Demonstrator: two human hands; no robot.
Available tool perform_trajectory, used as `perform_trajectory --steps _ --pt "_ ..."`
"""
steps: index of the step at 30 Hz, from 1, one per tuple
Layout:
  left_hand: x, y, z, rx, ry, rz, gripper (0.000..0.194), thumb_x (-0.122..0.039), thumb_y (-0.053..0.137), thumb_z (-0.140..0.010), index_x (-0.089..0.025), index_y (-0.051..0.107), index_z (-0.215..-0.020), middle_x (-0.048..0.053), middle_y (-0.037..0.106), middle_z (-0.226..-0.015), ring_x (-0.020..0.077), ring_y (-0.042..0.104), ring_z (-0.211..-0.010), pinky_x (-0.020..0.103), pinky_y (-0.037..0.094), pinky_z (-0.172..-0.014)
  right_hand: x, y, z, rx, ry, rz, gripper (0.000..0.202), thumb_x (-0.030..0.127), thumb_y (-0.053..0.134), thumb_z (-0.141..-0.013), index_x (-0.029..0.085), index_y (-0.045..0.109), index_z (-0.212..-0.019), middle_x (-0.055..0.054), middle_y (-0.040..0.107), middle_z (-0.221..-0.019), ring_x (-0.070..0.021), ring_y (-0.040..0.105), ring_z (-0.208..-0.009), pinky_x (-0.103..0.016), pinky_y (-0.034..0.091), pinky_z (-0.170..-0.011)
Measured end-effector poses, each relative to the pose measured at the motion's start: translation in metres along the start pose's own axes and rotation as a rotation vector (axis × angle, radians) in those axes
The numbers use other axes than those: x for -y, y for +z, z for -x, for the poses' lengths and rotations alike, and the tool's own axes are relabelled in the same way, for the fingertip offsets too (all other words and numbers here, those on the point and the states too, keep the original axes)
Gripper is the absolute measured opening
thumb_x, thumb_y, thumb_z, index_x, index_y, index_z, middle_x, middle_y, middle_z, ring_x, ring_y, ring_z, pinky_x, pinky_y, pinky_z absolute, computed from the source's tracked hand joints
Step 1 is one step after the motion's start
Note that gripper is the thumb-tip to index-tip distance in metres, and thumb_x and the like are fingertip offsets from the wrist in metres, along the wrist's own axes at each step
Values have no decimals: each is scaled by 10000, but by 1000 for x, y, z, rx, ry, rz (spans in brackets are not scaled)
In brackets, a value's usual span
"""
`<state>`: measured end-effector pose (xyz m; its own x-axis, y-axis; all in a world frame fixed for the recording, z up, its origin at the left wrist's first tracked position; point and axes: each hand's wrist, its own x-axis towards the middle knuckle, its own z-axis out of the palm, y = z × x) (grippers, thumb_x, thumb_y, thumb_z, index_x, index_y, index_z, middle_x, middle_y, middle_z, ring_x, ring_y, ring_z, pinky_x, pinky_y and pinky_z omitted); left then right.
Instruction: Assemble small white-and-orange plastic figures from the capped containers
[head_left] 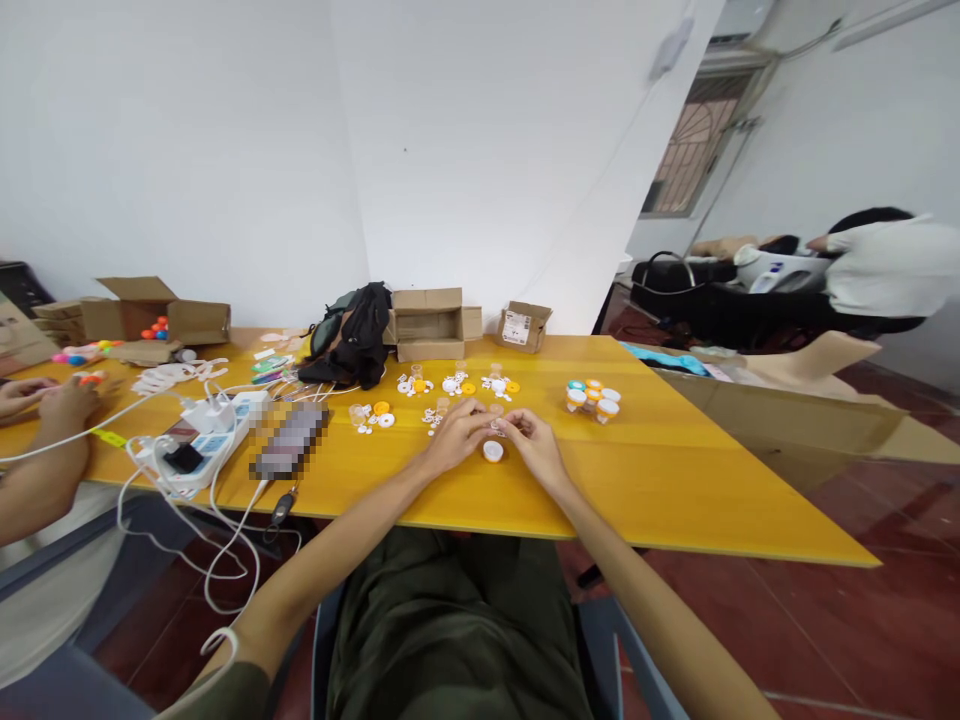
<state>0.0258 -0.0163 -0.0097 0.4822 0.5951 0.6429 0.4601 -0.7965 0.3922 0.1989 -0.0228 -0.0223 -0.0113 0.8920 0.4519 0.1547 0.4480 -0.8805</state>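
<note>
My left hand (459,438) and my right hand (535,444) meet above the yellow table (645,480). Both are closed in a pinch, with thumbs and fingertips almost touching. Between them is something small and pale, too small to name. Just below my fingertips stands a small round container (493,452), white on top with an orange edge. A clear cup (496,410) is partly hidden behind my hands. Small white pieces (431,418) lie left of my left hand. Farther back are groups of white pieces, yellow rings (468,389) and clear cups (417,371).
Several lidded jars (592,398) stand together at right. A power strip (217,440), cables and a blurred-out phone (292,440) lie at left. A black backpack (352,335) and cardboard boxes (429,325) line the back. Another person's hands (67,400) are at far left.
</note>
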Motion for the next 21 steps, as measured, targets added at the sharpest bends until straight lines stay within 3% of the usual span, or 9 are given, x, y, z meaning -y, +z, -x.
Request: perform_trajectory --steps 4,8,16,21 --pt "-3 -1 1 -7 -54 -51 259 -321 581 -954 -254 693 -1178 57 628 -978 212 584 -932 344 487 -858 -3 -6 1 -143 27 220 342 555 620 -811 234 597 -694 -41 698 -679 -223 638 -668 -317 474 -622" --pt "-10 -5 4 35 -70 -123 177 -296 586 -931 -226 686 -1058 67 631 -1013 232 572 -982 383 469 -916 -8 -13 2 -237 137 516 189 388 602 -832 243 618 -712 -65 733 -735 -245 663 -721 -313 434 -611" --pt "-15 -13 9 193 19 -164 292 -464 730 -812 -227 664 -970 72 638 -992 268 534 -1019 418 434 -933 -19 -13 -6 -208 166 673 107 270 604 -827 252 655 -736 -46 735 -741 -231 681 -700 -302 416 -579" --pt "-15 -10 9 264 43 -187 205 -394 710 -840 -217 654 -927 67 647 -966 267 528 -1029 412 413 -931 -12 -10 -9 -180 216 693 106 248 624 -818 245 666 -721 -56 745 -770 -244 697 -763 -315 460 -636"
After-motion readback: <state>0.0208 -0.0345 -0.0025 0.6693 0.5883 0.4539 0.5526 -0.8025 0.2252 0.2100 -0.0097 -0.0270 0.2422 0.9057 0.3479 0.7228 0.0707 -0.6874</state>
